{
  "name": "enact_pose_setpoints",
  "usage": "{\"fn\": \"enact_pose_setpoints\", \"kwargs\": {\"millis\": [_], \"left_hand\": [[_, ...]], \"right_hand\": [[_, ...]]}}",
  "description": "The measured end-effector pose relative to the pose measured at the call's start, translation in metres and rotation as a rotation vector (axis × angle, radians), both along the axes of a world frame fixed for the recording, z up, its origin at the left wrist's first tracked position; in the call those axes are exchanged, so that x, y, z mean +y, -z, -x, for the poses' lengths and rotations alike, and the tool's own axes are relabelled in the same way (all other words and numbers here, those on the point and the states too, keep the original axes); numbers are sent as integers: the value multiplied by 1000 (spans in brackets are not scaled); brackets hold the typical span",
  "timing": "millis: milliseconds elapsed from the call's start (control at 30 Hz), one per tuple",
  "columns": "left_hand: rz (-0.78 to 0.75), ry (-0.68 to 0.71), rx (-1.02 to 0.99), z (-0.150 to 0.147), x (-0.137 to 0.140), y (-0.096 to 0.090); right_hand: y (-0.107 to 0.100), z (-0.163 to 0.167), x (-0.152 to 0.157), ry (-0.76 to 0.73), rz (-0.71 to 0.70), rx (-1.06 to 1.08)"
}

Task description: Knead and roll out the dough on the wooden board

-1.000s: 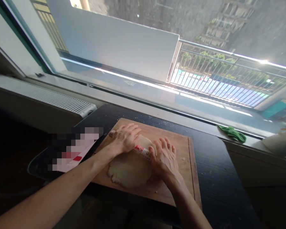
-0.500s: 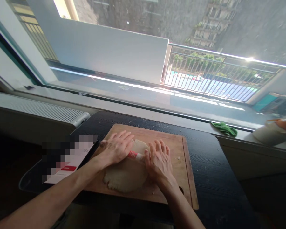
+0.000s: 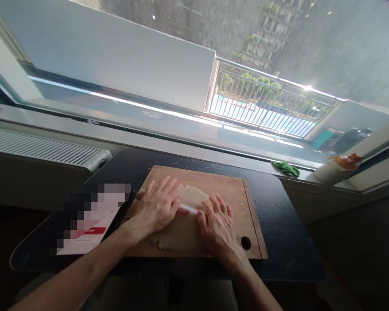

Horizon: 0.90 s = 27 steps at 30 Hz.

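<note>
A flattened sheet of pale dough [image 3: 178,235] with ragged edges lies on a wooden cutting board [image 3: 227,181]. Across the dough runs a rolling pin [image 3: 184,210], of which a red and white labelled stretch shows between my hands. My left hand [image 3: 160,203] rests on its left part, fingers extended and lying over it. On the right part my right hand [image 3: 218,222] presses down, fingers stretched forward and slightly bent. Both palms hide most of the pin, and neither hand is wrapped round it.
The board lies on a dark table [image 3: 285,233] by a window. Left of it is a partly blurred sheet [image 3: 87,239] with a red patch. A green cloth [image 3: 287,168] and a pale container [image 3: 333,170] with an orange top sit on the sill. A radiator [image 3: 52,149] stands at left.
The view has shifted, and the board's round hole now shows beside my right wrist. Both hands stay on the pin, whose label has turned and shows less red.
</note>
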<state>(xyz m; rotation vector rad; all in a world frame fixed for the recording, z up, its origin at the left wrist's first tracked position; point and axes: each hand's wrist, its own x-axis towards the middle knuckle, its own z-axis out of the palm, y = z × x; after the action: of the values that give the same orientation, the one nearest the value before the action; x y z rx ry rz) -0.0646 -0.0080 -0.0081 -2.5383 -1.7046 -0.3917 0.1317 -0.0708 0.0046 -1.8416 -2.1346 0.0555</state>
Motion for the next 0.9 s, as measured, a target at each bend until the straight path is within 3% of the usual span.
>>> {"fn": "enact_pose_setpoints", "kwargs": {"millis": [100,300,367,567,633,800,900], "left_hand": [[14,24,-8,7,-9,3],[88,-99,-65,-19,42,-2],[68,-74,-54,-18,33,-3],[-37,24,11,9,-37,0],[-59,3,12,7,-32,1],[-48,-78,-3,-18,20,-1],[-42,-64,-2,-15,10,-1]], "right_hand": [[2,3,-3,-22,-26,-9],[-6,-6,58,122,6,-15],[-5,-5,50,96,9,-12],[7,1,-26,-100,-15,-4],[7,0,-20,-101,-29,-10],[-2,-8,36,0,-13,-32],[-3,-9,28,-19,-4,-26]]}}
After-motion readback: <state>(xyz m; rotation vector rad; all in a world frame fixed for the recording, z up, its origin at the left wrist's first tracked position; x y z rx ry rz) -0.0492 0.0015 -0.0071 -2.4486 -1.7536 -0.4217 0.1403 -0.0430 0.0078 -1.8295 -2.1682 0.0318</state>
